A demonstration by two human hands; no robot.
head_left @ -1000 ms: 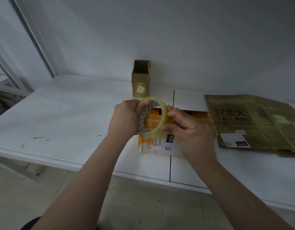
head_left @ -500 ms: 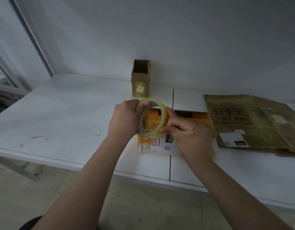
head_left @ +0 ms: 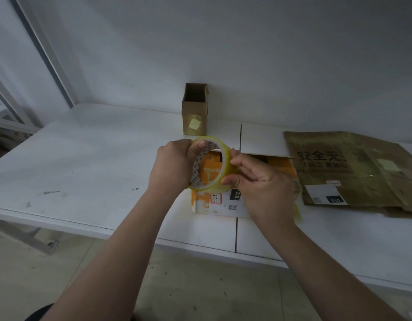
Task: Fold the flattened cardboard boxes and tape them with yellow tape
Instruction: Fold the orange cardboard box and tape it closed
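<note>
Far left: bare white worktop (head_left: 84, 163), scuffed with a few dark marks. At the back near the wall, a small brown box (head_left: 194, 112) standing upright, top open, with a pale yellow square patch on its front face.

Just in front of it and raised off the surface, the left hand (head_left: 175, 165), fingers curled round the left side of the yellow tape roll (head_left: 226, 166), thumb tip hooked over the top rim into the core. Roll held on edge, hole toward the camera: glossy, translucent yellow band outside, white core inside printed with small grey triangles. Orange cardboard visible through the hole.

On the roll's right side, the right hand (head_left: 265, 181), thumb and forefinger pinching at the outer band, other fingers bent behind. Free tape end there or not: impossible to tell.

Beneath both hands, resting on the worktop, an orange-and-white box (head_left: 223, 202) with labels and small codes on its near face, white far flap open toward the wall. Past the right wrist, a pale yellow strip (head_left: 297, 212) by the box's right corner.

Further right, apart from the hands, flattened brown cardboard (head_left: 353, 167) lying flat, printed with large dark characters, with a white-and-dark label near its front edge and a glossy sheen across its face.
</note>
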